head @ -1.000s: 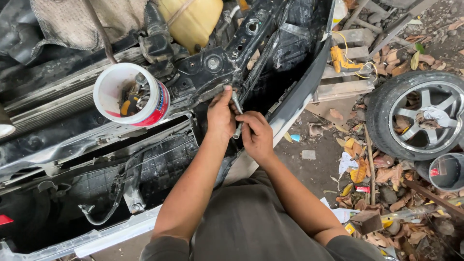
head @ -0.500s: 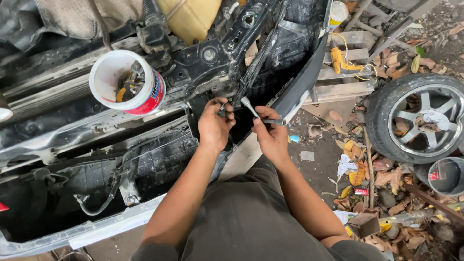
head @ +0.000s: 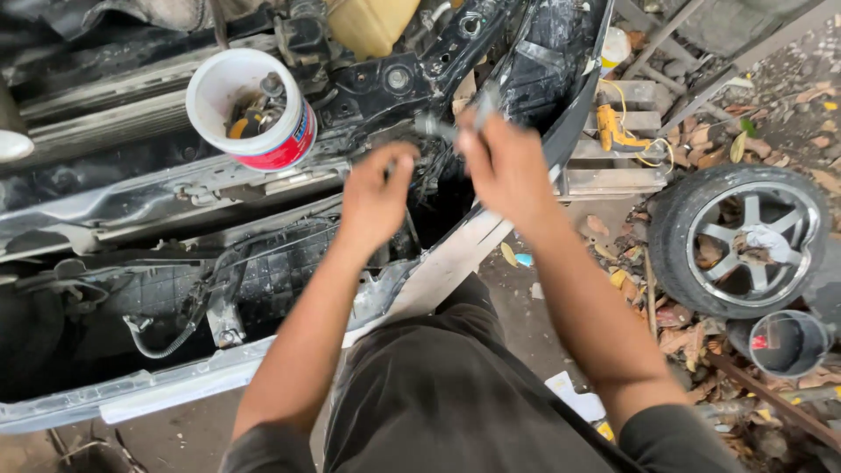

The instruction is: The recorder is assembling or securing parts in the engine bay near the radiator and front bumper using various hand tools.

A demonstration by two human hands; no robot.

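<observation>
I look down on the stripped front end of a car [head: 263, 219] with its bumper [head: 175, 385] hanging loose. My right hand [head: 504, 171] is closed around a slim metal hand tool [head: 438, 127], blurred by motion, raised over the engine bay. My left hand [head: 375, 197] hovers just left of it, fingers curled, close to the dark gap behind the bumper; whether it holds anything is hidden.
A white tub with a red band [head: 254, 109], holding small parts, sits on the engine bay. A yellowish reservoir [head: 368, 26] lies behind it. A loose alloy wheel [head: 745, 241] and a dark bucket [head: 784, 342] lie on leafy ground at right. A yellow power tool [head: 613, 131] rests on timber.
Both hands have lifted away from the spot on the car frame where they worked. The right hand now swings the metal tool upward. The view has shifted closer.
</observation>
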